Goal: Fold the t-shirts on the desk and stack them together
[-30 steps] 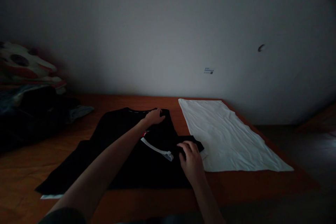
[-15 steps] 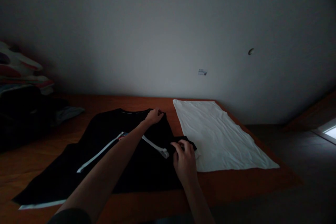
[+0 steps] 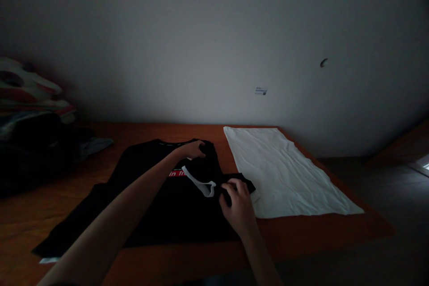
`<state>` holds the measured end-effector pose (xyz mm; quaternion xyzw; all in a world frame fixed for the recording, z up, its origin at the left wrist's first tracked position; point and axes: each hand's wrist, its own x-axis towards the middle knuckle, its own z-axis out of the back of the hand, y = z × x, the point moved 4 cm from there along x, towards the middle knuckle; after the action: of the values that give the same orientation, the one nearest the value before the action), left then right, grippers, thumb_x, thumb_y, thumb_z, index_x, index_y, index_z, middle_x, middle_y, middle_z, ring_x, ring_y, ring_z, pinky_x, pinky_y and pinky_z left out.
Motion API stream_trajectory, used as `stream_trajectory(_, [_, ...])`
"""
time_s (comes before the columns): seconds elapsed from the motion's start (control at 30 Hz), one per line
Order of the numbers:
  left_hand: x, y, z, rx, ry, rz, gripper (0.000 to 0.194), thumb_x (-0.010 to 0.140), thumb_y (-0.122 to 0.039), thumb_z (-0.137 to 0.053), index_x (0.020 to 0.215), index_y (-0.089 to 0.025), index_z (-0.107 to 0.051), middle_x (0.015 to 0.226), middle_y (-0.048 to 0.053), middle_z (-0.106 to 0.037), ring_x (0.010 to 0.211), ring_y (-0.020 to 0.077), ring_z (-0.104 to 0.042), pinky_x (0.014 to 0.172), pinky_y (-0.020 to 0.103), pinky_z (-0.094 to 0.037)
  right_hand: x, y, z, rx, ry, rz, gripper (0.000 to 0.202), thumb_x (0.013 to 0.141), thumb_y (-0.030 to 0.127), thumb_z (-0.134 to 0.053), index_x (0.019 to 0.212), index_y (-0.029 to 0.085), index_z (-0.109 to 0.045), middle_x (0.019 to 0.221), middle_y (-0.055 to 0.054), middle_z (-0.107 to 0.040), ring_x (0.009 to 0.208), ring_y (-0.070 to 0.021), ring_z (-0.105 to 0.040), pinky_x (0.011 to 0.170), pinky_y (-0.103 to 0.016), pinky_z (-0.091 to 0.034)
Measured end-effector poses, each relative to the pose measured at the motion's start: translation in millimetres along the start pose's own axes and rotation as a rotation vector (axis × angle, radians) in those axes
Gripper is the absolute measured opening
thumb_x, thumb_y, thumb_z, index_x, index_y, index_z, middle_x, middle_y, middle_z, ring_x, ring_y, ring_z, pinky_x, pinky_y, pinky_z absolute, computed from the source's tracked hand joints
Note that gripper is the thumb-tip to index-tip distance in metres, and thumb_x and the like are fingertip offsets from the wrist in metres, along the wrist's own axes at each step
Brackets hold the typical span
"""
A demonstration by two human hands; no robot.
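Observation:
A black T-shirt (image 3: 181,219) with white trim (image 3: 201,183) and a partly visible red printed band (image 3: 177,173) lies spread before me. My left hand (image 3: 194,149) reaches across it to the shoulder beside the neckline, with the fingers curled on the dark cloth. Lower right, my right hand (image 3: 239,203) has bent fingers closed on the shirt's sleeve area. A folded piece of white trim sits between both hands. My left forearm hides part of the shirt front.
Right of the shirt, a white cloth (image 3: 284,174) lies flat on the orange-brown surface (image 3: 161,263). A pile of dark clothes (image 3: 36,156) and a white-and-red plush-like item (image 3: 27,82) stand at left. A grey wall (image 3: 187,53) rises behind.
My left hand has shifted slightly left and down at the shoulder. The red band now shows, while the trim's left strip is no longer seen. My right hand stays at the sleeve.

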<state>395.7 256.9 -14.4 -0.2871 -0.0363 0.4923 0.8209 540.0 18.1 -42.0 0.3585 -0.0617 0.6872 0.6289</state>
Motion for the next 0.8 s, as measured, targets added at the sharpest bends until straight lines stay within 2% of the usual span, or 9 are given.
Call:
stream_trajectory(0.1, [-8.6, 2.8, 1.7, 0.074, -0.046, -0.017, 0.06, 0.079, -0.021, -0.071, 0.136, -0.008, -0.057, 0.096, 0.011, -0.077, 0.079, 0.0237, -0.074, 0.069, 0.029, -0.057, 0.1, 0.5, 1.4, 0.019, 0.011, -0.002, 0.029, 0.081, 0.008, -0.058, 0.104, 0.02, -0.071, 0.11, -0.011, -0.061, 0.102, -0.0272, -0.058, 0.092, -0.045, -0.052])
stream_trajectory(0.2, [-18.7, -9.0, -2.8, 0.144, -0.166, -0.107, 0.048, 0.087, -0.016, -0.059, 0.134, -0.01, -0.057, 0.118, 0.017, -0.072, 0.107, 0.0272, -0.07, 0.094, 0.037, -0.053, 0.0, 0.5, 1.6, 0.029, 0.018, 0.008, 0.032, 0.079, 0.005, -0.057, 0.103, 0.021, -0.072, 0.109, -0.011, -0.06, 0.101, -0.0268, -0.058, 0.092, -0.044, -0.052])
stream_trajectory(0.27, [-25.3, -23.0, -12.3, 0.171, -0.203, -0.209, 0.039, 0.093, -0.019, -0.053, 0.131, -0.015, -0.06, 0.13, 0.015, -0.066, 0.121, 0.0261, -0.063, 0.107, 0.038, -0.046, -0.2, 0.9, 1.7, 0.035, 0.023, 0.025, 0.037, 0.079, 0.003, -0.054, 0.104, 0.022, -0.073, 0.108, -0.01, -0.06, 0.1, -0.026, -0.058, 0.091, -0.043, -0.052])
stream_trajectory(0.37, [-35.0, -43.7, -34.1, 0.267, -0.126, -0.411, 0.035, 0.101, -0.034, -0.045, 0.126, -0.02, -0.065, 0.132, 0.012, -0.066, 0.122, 0.0268, -0.063, 0.107, 0.04, -0.045, -0.7, 1.5, 1.4, 0.035, 0.034, 0.05, 0.048, 0.081, 0.0, -0.05, 0.115, 0.025, -0.072, 0.109, -0.009, -0.061, 0.1, -0.0247, -0.058, 0.091, -0.042, -0.052])
stream_trajectory(0.43, [-41.0, -49.8, -44.0, 0.347, -0.104, -0.468, 0.041, 0.103, -0.04, -0.04, 0.131, -0.021, -0.062, 0.137, 0.013, -0.063, 0.123, 0.0293, -0.062, 0.103, 0.043, -0.048, -1.2, 0.8, 0.4, 0.027, 0.04, 0.055, 0.053, 0.081, -0.001, -0.049, 0.12, 0.026, -0.071, 0.108, -0.009, -0.061, 0.099, -0.0246, -0.058, 0.091, -0.042, -0.052])
stream_trajectory(0.5, [-45.7, -46.7, -43.5, 0.386, -0.176, -0.39, 0.044, 0.103, -0.043, -0.04, 0.136, -0.019, -0.058, 0.14, 0.016, -0.06, 0.125, 0.0312, -0.061, 0.101, 0.043, -0.048, -1.6, -1.4, -1.0, 0.009, 0.035, 0.034, 0.049, 0.081, 0.0, -0.05, 0.117, 0.024, -0.072, 0.106, -0.009, -0.061, 0.097, -0.025, -0.059, 0.089, -0.042, -0.053])
stream_trajectory(0.6, [-54.9, -28.3, -29.6, 0.338, -0.304, -0.166, 0.05, 0.103, -0.046, -0.037, 0.137, -0.014, -0.054, 0.13, 0.02, -0.065, 0.117, 0.0325, -0.065, 0.097, 0.042, -0.048, -2.0, -5.2, -3.7, -0.004, 0.03, -0.007, 0.04, 0.081, 0.002, -0.051, 0.109, 0.022, -0.072, 0.105, -0.01, -0.061, 0.096, -0.0257, -0.06, 0.086, -0.042, -0.054])
stream_trajectory(0.7, [-64.8, -1.5, -18.0, 0.218, -0.207, -0.008, 0.065, 0.096, -0.061, -0.044, 0.138, -0.012, -0.052, 0.115, 0.02, -0.071, 0.107, 0.0346, -0.07, 0.091, 0.042, -0.049, -2.2, -6.7, -5.6, 0.005, 0.035, -0.023, 0.037, 0.082, 0.003, -0.051, 0.107, 0.021, -0.071, 0.104, -0.01, -0.061, 0.096, -0.0257, -0.06, 0.086, -0.042, -0.054])
stream_trajectory(0.8, [-72.6, 18.3, -13.5, 0.047, -0.018, -0.048, 0.08, 0.081, -0.066, -0.064, 0.139, -0.014, -0.051, 0.105, 0.014, -0.073, 0.098, 0.0317, -0.071, 0.084, 0.036, -0.05, -1.8, -6.1, -4.4, 0.01, 0.023, -0.026, 0.035, 0.082, 0.004, -0.051, 0.105, 0.022, -0.07, 0.103, -0.01, -0.061, 0.096, -0.0257, -0.06, 0.086, -0.042, -0.054])
